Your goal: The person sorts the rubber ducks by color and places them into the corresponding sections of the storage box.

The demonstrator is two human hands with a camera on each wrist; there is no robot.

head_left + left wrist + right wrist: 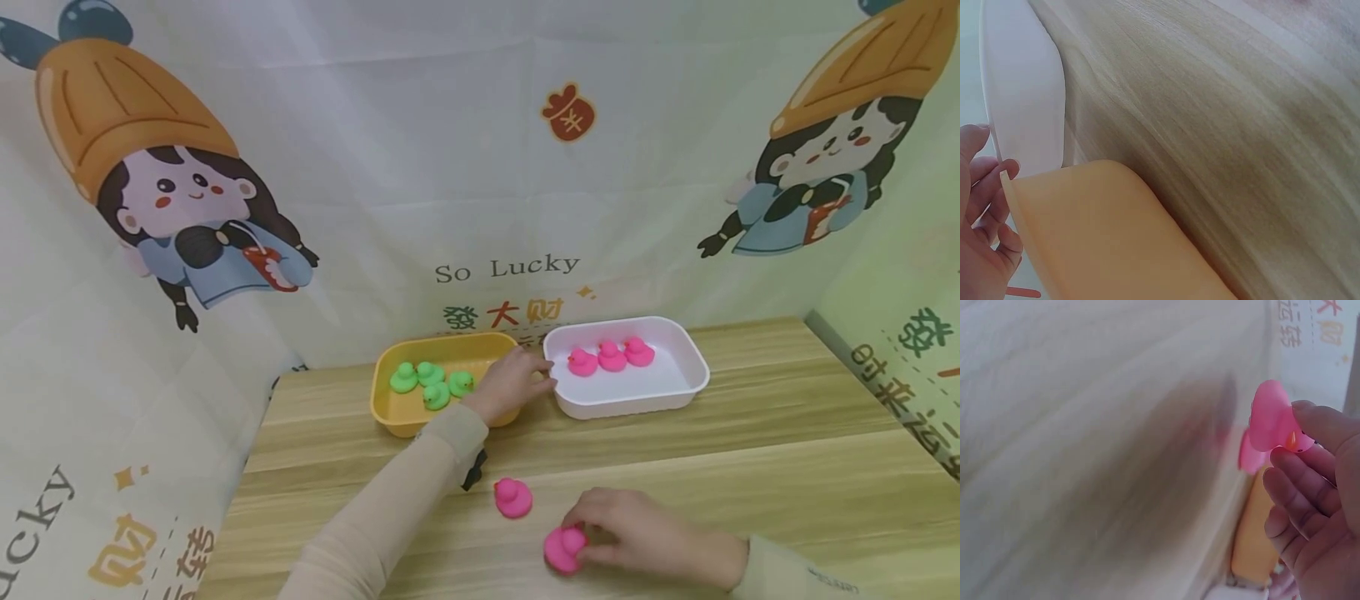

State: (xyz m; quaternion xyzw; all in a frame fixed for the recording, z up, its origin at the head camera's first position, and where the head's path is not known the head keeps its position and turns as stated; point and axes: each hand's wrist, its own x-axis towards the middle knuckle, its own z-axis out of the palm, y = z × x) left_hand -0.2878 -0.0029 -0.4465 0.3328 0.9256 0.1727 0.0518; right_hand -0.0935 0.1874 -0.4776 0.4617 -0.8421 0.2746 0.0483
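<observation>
- Head view: the right hand (645, 533), low in the frame right of centre, pinches a pink duck (564, 550) on the desk (787, 467). Just up-left of it sits a second pink duck (513, 497). A sweep of the hand toward the white tray (697, 371) could knock that one away.
- The left hand (510, 383) rests at the yellow tray (390, 412), at its rim beside the white tray, fingers loosely curved; a tug there could tip the green ducks (431, 385).
- Left wrist view: fingers (988, 187) lie curled against the yellow rim at lower left, in no firm grip that I can tell.
- Right wrist view: fingertips hold the duck by its head at upper right; so shallow a pinch on soft rubber might slip.
</observation>
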